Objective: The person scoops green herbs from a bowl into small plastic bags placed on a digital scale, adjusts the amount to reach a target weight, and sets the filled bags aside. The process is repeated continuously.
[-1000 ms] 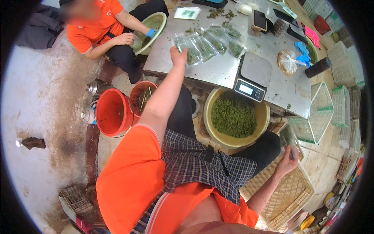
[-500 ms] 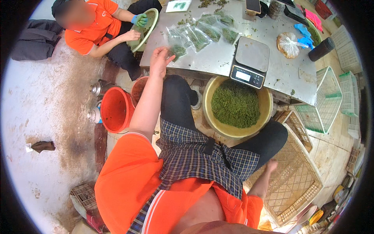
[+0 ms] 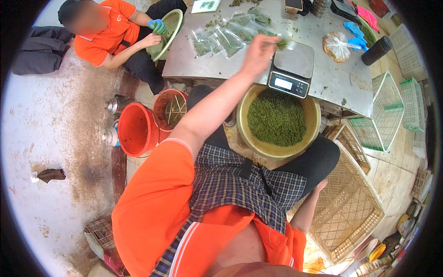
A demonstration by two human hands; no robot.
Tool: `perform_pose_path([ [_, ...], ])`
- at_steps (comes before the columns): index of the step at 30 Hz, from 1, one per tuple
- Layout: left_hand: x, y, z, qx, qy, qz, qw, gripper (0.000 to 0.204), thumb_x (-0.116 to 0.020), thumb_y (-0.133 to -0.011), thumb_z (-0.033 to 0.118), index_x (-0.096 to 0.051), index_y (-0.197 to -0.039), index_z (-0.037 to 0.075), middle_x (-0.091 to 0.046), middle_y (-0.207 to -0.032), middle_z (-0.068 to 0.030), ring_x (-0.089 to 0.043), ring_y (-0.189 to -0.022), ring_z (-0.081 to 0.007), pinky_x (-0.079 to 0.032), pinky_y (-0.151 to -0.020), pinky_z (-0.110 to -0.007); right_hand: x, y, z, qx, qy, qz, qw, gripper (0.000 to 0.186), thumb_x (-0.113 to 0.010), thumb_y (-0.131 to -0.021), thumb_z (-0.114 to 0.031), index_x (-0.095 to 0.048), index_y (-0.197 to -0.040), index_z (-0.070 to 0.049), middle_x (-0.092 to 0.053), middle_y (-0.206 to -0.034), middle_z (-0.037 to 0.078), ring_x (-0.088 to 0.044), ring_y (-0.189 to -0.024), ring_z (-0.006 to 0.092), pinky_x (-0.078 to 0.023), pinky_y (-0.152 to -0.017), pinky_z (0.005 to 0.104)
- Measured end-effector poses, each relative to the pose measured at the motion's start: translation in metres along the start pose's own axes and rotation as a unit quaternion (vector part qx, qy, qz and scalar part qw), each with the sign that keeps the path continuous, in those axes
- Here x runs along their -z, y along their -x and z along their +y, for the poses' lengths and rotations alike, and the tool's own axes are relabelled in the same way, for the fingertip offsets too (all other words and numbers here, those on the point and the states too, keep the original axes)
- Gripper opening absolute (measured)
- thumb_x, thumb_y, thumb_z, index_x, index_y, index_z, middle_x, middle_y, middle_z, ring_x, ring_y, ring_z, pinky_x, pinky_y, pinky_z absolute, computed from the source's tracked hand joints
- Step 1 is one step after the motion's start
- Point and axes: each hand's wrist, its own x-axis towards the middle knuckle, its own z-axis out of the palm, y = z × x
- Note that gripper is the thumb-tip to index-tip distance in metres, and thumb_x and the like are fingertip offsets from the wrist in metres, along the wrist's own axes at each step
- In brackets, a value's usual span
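Note:
My left hand (image 3: 260, 56) reaches over the metal table and pinches a small clear plastic bag of green plant bits (image 3: 282, 44) at the far left corner of the digital scale (image 3: 295, 62). I cannot tell whether the bag touches the scale's plate. Left of the scale lie several more clear bags of green plant bits (image 3: 229, 42), flat and overlapping. A round yellowish tub (image 3: 315, 131) heaped with small green berry-like bits (image 3: 277, 117) stands below the table's near edge. My right hand (image 3: 321, 184) is down by my right thigh; its fingers are mostly hidden.
A co-worker in orange (image 3: 108, 34) sits at far left over a pale green basin (image 3: 177, 25). Red buckets (image 3: 134, 131) stand to the left. On the right are a dark bottle (image 3: 377, 51), a tied bag (image 3: 337, 48), and plastic crates (image 3: 353, 217).
My left hand has moved right, from the table's left edge to the scale, carrying a small bag. My right hand has shifted slightly up toward my thigh.

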Motion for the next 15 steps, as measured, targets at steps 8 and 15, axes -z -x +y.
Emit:
perform_pose_path([
  [8,-0.052,0.032,-0.058,-0.104,-0.157,-0.134,0.973,0.006,-0.053,-0.088,0.005,-0.050,-0.093,0.007,-0.056,-0.127,-0.0119,-0.034,-0.137,-0.0316,-0.044,-0.097,-0.038,0.034,0.057,-0.307,0.186,-0.111,0.095,0.972,0.023,-0.060,-0.087,-0.005,-0.063,-0.109,0.001,-0.067,-0.105,0.011,-0.062,-0.097,0.0197,-0.048,-0.086,0.0310],
  [15,-0.012,0.091,-0.019,0.047,-0.120,-0.036,0.991,0.027,-0.053,-0.083,-0.003,-0.057,-0.109,0.004,-0.060,-0.119,-0.0125,-0.059,-0.110,-0.0226,-0.047,-0.092,-0.033,-0.187,0.014,-0.254,0.034,0.312,-0.328,0.891,0.035,-0.063,-0.083,-0.030,-0.067,-0.099,0.001,-0.066,-0.105,0.021,-0.063,-0.097,0.0365,-0.051,-0.084,0.0428],
])
